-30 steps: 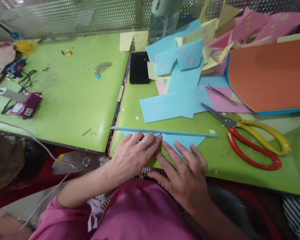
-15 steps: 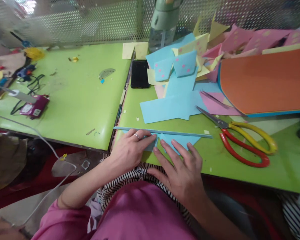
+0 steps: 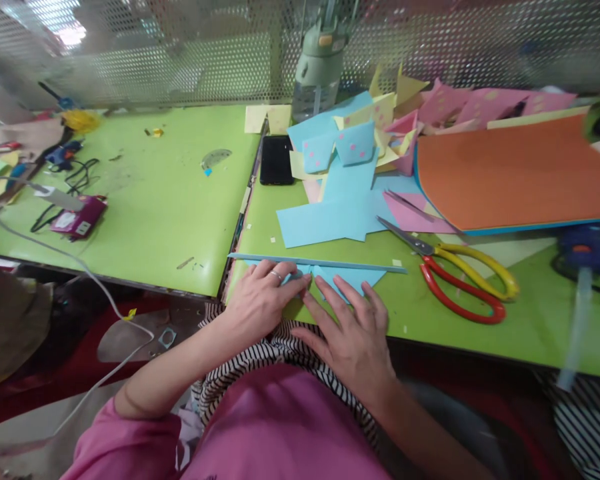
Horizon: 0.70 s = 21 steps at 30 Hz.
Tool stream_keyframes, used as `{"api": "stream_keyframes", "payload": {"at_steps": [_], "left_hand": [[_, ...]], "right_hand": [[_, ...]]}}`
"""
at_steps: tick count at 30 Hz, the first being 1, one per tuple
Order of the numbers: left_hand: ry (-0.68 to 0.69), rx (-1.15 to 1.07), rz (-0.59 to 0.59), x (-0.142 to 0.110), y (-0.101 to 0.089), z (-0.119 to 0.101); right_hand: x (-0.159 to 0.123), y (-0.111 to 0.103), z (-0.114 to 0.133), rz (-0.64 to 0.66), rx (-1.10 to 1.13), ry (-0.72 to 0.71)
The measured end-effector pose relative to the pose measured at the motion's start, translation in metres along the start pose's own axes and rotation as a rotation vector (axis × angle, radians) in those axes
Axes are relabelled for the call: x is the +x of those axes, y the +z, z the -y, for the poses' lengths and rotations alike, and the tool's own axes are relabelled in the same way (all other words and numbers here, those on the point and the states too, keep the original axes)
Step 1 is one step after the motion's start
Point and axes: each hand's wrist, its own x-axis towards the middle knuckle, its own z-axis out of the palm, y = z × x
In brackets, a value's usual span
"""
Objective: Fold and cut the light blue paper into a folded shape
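Note:
A folded piece of blue paper (image 3: pixel 365 276) lies near the table's front edge, with a long narrow fold (image 3: pixel 350 265) along its far side. My left hand (image 3: pixel 263 297), a ring on one finger, rests on its left part; the fingers are bent together and press on the paper near the middle. Its thumb is mostly hidden. On the right part lie the fingertips of my right hand (image 3: pixel 353 327), spread apart and flat. Both hands cover much of the paper's near side.
Scissors (image 3: pixel 425 250) with red and yellow handles lie at the right, beside tweezers (image 3: pixel 413 205) and orange sheets (image 3: pixel 520 177). Behind are blue paper pieces (image 3: pixel 325 220), a phone (image 3: pixel 277 161) and a bottle (image 3: pixel 317 73). A glue gun (image 3: pixel 587 250) sits far right.
The view has shifted, bringing the glue gun at the right into sight. The left fingertips have drawn slightly closer together over the paper's middle; the right hand stays spread.

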Motion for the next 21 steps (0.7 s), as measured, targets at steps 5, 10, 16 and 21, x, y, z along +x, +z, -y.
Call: {"api": "stream_keyframes", "payload": {"at_steps": [5, 10, 16, 21], "left_hand": [[0.044, 0.107, -0.001, -0.002, -0.001, -0.004], [0.064, 0.164, 0.000, -0.001, -0.004, -0.008], [0.038, 0.222, 0.023, 0.003, -0.007, -0.018], [0.037, 0.232, 0.019, 0.004, -0.005, -0.020]], "right_hand": [[0.000, -0.004, 0.000, -0.002, -0.022, -0.036], [0.002, -0.001, -0.001, -0.018, -0.043, -0.061], [0.002, 0.000, 0.001, -0.011, -0.060, -0.069], [0.002, 0.000, 0.002, -0.002, -0.059, -0.074]]}}
